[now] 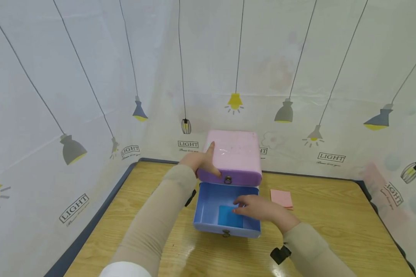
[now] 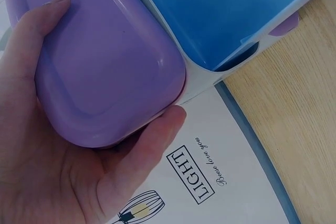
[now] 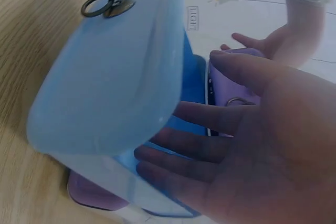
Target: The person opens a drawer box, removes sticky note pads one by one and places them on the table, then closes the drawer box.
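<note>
At lower centre of the head view, pulled-out blue drawer [image 1: 207, 202] with ring handle [image 1: 226, 233]: probably light, stiff, a little slippery; best to hold by the rim. Inside, flat blue sheet [image 1: 228, 216], likely thin and easily bent, good to pinch at the edge. Over it, right hand [image 1: 256, 208] with fingers loosely spread, contact impossible to tell. Higher, left hand [image 1: 203, 161] wrapped round corner of pink-purple box [image 1: 236, 154].

Light wood-grain table [image 1: 332, 211] before me, a glare patch [image 1: 188, 251] on my side. Standing on it, towards the back: small pink-topped drawer chest [image 1: 237, 154]. Pink sticky notes [image 1: 281, 198] lie just right of it.
</note>
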